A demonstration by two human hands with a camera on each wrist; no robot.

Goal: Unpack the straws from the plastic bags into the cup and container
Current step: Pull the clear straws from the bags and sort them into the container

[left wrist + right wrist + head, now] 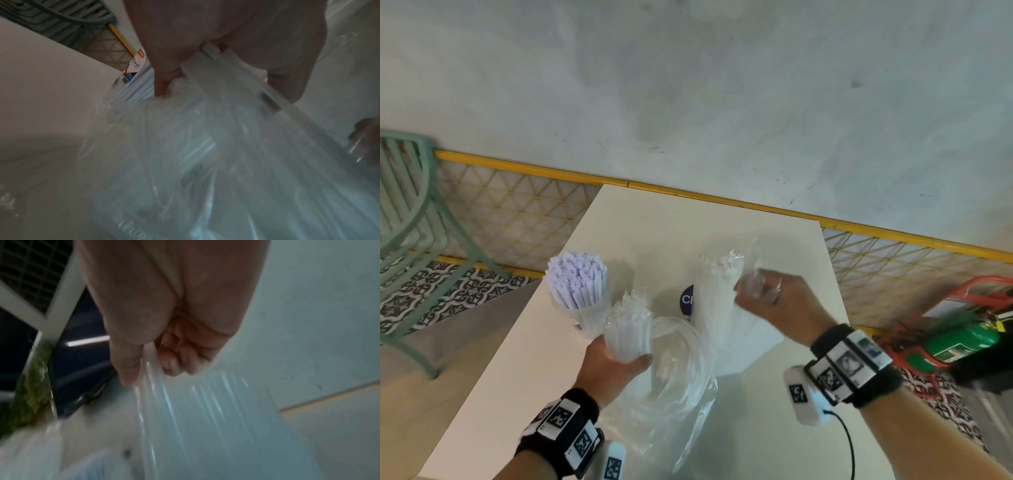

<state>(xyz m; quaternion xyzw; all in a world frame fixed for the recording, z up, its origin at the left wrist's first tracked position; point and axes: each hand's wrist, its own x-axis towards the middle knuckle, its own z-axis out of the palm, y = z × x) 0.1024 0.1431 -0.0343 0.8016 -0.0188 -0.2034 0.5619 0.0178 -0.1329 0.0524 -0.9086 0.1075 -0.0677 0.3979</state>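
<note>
On the white table (774, 411), my left hand (626, 356) grips an upright bundle of clear straws (628, 325) near its lower end. The left wrist view shows these straws (230, 81) between my left hand's (216, 84) thumb and fingers. Behind it stands a clear container full of white straws (577, 287). My right hand (758, 291) pinches a clear plastic bag (753, 329). In the blurred right wrist view the bag film (195, 410) hangs from my right hand (148, 369). A second clear straw bundle (717, 287) stands upright left of that hand, beside a blue label (687, 299). Whether it sits in a cup is unclear.
Crumpled empty plastic bags (681, 383) lie between my hands and spread toward the table's front edge. A green metal chair (410, 222) stands at the left. A yellow mesh fence (524, 205) runs behind the table. At the right are a red frame and a green cylinder (962, 339).
</note>
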